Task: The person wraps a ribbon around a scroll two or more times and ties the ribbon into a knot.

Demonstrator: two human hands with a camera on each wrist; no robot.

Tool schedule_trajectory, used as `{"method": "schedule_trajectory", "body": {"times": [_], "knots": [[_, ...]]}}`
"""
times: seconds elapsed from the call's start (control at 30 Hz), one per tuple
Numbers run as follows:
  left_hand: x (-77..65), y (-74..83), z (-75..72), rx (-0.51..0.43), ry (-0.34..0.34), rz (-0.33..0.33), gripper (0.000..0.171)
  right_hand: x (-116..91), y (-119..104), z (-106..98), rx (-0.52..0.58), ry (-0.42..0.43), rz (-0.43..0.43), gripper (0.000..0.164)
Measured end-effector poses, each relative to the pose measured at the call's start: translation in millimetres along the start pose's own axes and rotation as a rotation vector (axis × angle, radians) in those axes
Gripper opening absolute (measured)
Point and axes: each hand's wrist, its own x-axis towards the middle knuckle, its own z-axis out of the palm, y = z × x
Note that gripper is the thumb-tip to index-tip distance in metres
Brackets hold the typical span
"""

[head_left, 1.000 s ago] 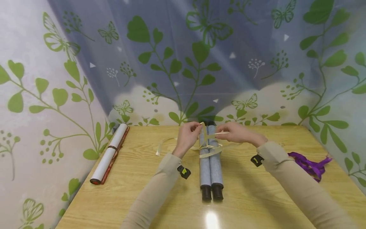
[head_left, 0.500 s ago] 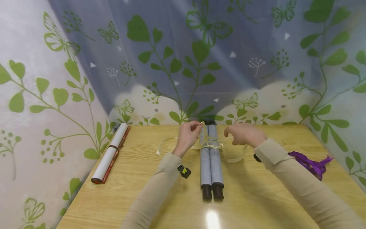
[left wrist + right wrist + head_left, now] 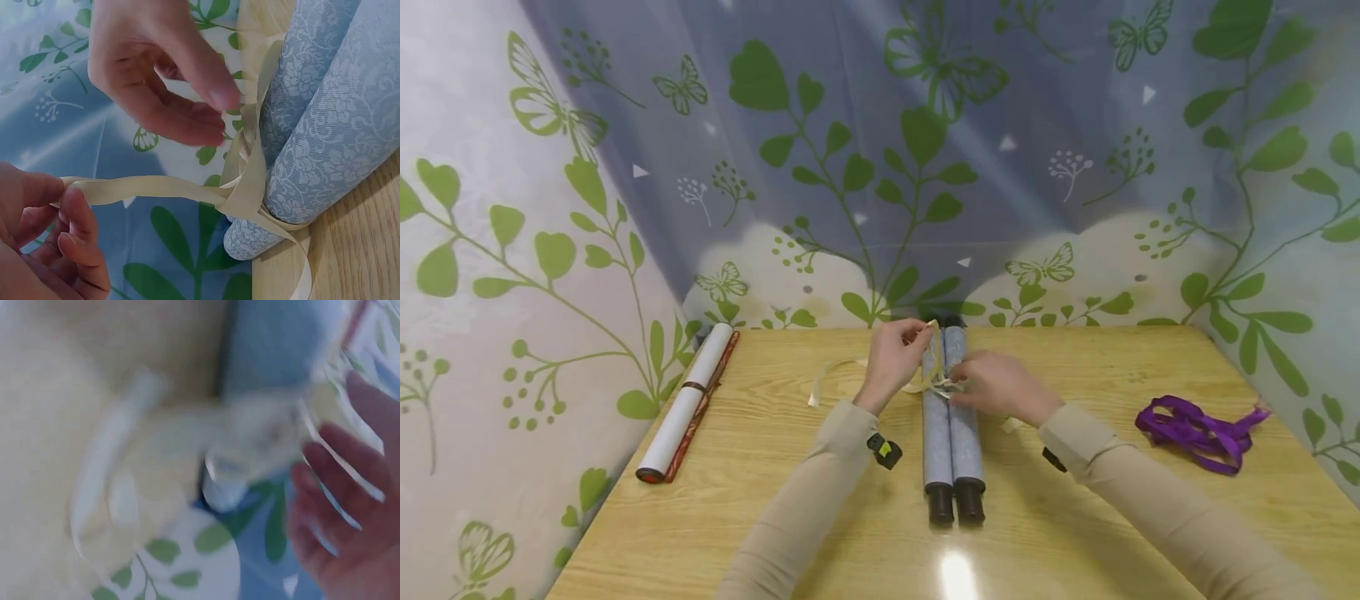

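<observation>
Two pale blue, floral-patterned scrolls (image 3: 951, 442) with dark end knobs lie side by side on the table. A cream ribbon (image 3: 150, 186) wraps both of them, its strands crossing in a loose knot (image 3: 245, 190). My left hand (image 3: 891, 358) pinches one ribbon end between thumb and fingertips, drawn out from the knot. Beside the knot, my right hand (image 3: 1000, 385) has its thumb and fingers apart, with no ribbon visible between them in the left wrist view. The right wrist view is blurred around the ribbon and scrolls.
A white scroll (image 3: 688, 408) with a red edge and brown tie lies at the table's left. Purple ribbon (image 3: 1198, 433) is heaped at the right. A loose cream ribbon tail (image 3: 820, 383) lies left of the scrolls. A patterned curtain (image 3: 880, 167) rises behind the table (image 3: 850, 533).
My right hand lets go of a ribbon strand on the right, then moves left and down over the scrolls to the knot. My left hand stays in place, pinching its ribbon end.
</observation>
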Motion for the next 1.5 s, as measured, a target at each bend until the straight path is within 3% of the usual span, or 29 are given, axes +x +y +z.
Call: {"method": "schedule_trajectory", "body": {"times": [0.2,0.33,0.6,0.77,0.87,1.1,1.33,1.5], "knots": [[-1.3,-1.3,-0.6,-0.002,0.003,0.006,0.020,4,-11,37,-0.115,0.238,-0.019,0.021],[-2.5,-2.5,-1.6,-0.001,0.004,-0.010,0.020,5,-12,44,-0.055,0.281,-0.051,0.008],[-1.9,-4.2,-4.7,0.012,0.006,-0.041,0.020,-3,-3,34,0.198,0.015,-0.152,0.035],[-2.9,-4.0,-5.0,0.010,0.005,-0.051,0.020,-14,8,30,0.470,-0.114,-0.102,0.040],[-2.8,-3.7,-5.6,0.009,0.008,-0.060,0.021,-22,16,26,0.517,-0.133,-0.048,0.035],[-0.8,-4.8,-6.2,0.002,0.009,-0.046,0.021,-29,36,14,0.346,-0.146,-0.034,0.015],[-0.7,-4.7,-5.7,0.008,0.024,0.008,0.019,-28,36,2,0.128,-0.216,0.012,0.015],[-0.1,-2.6,-5.1,0.009,0.011,-0.001,0.019,-16,20,-1,0.098,-0.108,0.060,0.010]]}}
